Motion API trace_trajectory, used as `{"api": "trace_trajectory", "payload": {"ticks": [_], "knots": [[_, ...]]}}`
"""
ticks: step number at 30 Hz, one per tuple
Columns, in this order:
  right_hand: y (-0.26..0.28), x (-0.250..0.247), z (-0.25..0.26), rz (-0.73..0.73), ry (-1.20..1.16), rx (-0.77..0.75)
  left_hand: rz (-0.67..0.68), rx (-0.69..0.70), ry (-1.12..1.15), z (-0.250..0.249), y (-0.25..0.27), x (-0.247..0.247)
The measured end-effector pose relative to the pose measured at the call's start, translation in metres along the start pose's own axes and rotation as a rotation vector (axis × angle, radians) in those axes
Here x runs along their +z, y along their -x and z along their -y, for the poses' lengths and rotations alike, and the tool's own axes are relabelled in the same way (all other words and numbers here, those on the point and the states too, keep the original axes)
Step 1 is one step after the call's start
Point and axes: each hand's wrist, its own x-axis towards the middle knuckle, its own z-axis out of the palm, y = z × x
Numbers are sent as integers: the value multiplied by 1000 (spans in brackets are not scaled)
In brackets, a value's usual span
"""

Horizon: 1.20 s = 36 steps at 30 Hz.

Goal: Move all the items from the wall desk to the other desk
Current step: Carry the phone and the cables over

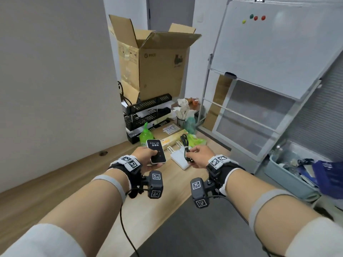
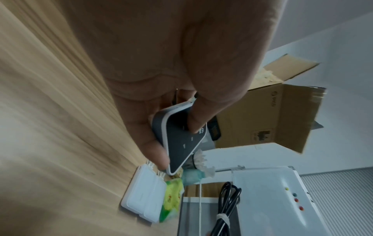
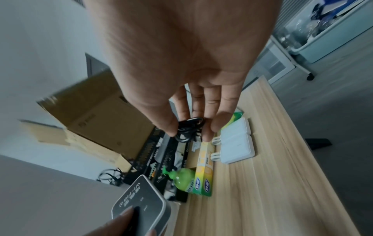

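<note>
Cable (image 1: 186, 148) pinched btw R thumb/fingers (image 3: 206, 127).

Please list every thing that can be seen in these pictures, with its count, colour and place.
Wi-Fi device: one, black and white, in left hand.
Cable: one, black, bundled, in right hand.
Power banks: two, white, on the wooden desk.
Bottle: one, green, beside the rack.
Long box: one, yellow-green, on desk.
Rack: one, black.
Cardboard box: one, brown, open.
Whiteboard: one, white, right.
Left hand: holds device.
Right hand: fingers pinch cable.
</note>
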Motion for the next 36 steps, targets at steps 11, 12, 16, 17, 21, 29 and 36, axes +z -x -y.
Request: {"api": "trace_trajectory", "payload": {"ticks": [11, 12, 16, 17, 21, 29, 36], "knots": [[-140, 66, -66, 175, 366, 119, -153, -247, -86, 83, -175, -20], [-150, 70, -70, 191, 437, 127, -167, -258, -102, 91, -189, -22], [-189, 87, -78, 245, 657, 106, -199, -307, -91, 119, -236, -29], [-198, 92, -80, 256, 684, 95, -200, -313, -104, 116, -236, -26], [-222, 109, -82, 255, 748, 22, -230, -306, -108, 104, -235, -16], [-254, 108, -63, 323, 900, -130, -333, -247, -338, 78, -229, -3], [-247, 128, -6, 563, 691, -286, -473, -238, 68, 43, -160, -30]]}}
